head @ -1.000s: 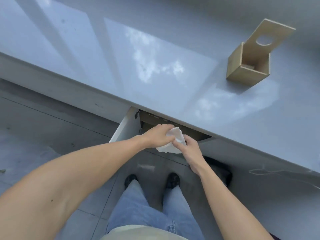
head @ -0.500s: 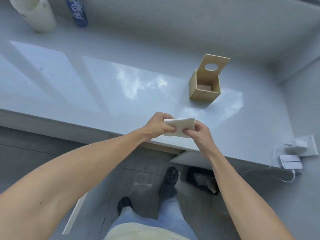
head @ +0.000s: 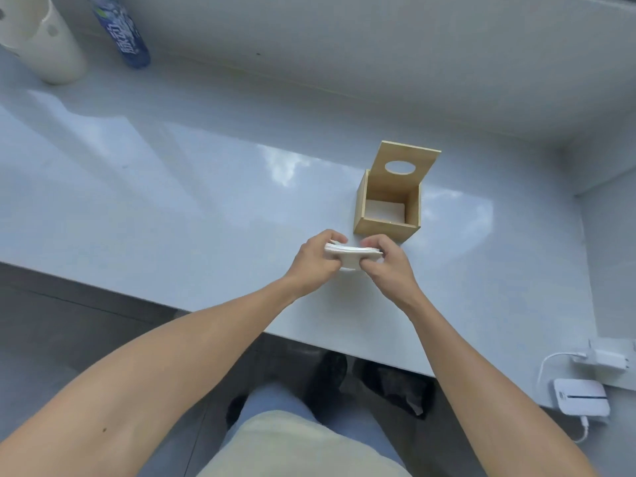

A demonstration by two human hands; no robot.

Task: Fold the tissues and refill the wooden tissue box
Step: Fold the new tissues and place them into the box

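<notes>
A small stack of white tissues (head: 351,252) is held flat between both hands just above the pale countertop (head: 172,201). My left hand (head: 315,261) grips its left end and my right hand (head: 383,263) grips its right end. The wooden tissue box (head: 387,225) stands a short way beyond my right hand, its lid (head: 407,163) with an oval hole tipped up and back. Something white lies at the bottom of the box.
A white cylindrical container (head: 38,39) and a blue bottle (head: 120,29) stand at the far left against the wall. A white charger (head: 605,359) and a small white device (head: 580,397) with cables lie at the lower right. The counter's front edge runs below my forearms.
Both hands have lifted the tissues from the drawer under the counter up over the countertop and closer to the wooden box. The view has shifted up and forward.
</notes>
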